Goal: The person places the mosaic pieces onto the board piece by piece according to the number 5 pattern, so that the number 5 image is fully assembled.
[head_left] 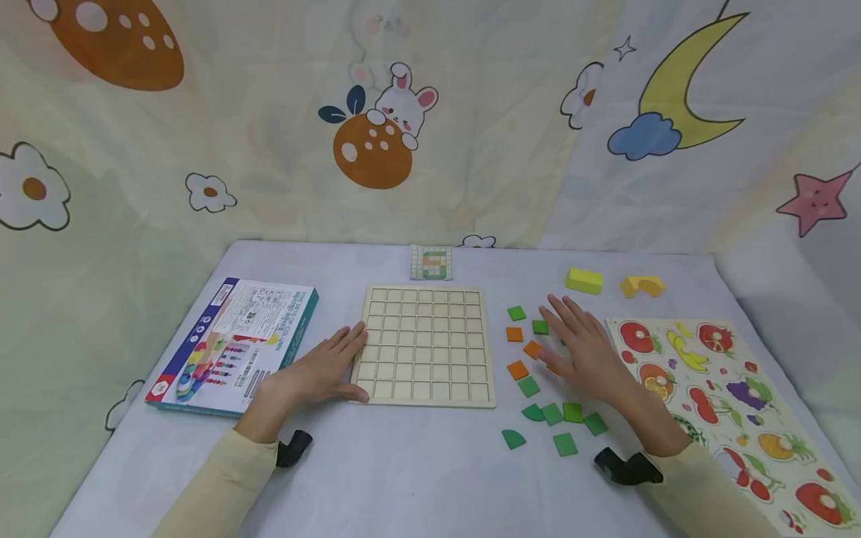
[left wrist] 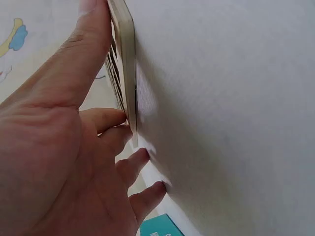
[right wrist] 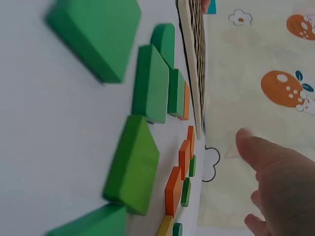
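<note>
A pale wooden grid board (head_left: 424, 347) lies flat in the middle of the table. My left hand (head_left: 312, 370) rests at its left edge, fingers extended and thumb low on the side. The left wrist view shows fingertips and thumb right along the board's edge (left wrist: 129, 59). To the right of the board, my right hand (head_left: 585, 351) is spread over loose wooden pieces, with nothing in it. Beneath and around it lie several green square tiles (head_left: 566, 444), orange square tiles (head_left: 518, 370) and green quarter-round pieces (head_left: 513, 438). Part of the group is hidden under that hand.
A boxed toy (head_left: 242, 344) lies at the left. Behind the board is a small pattern card (head_left: 431, 263). A yellow-green block (head_left: 584, 281) and a yellow arch block (head_left: 642, 285) sit at the back right. A fruit picture board (head_left: 723, 359) covers the right side.
</note>
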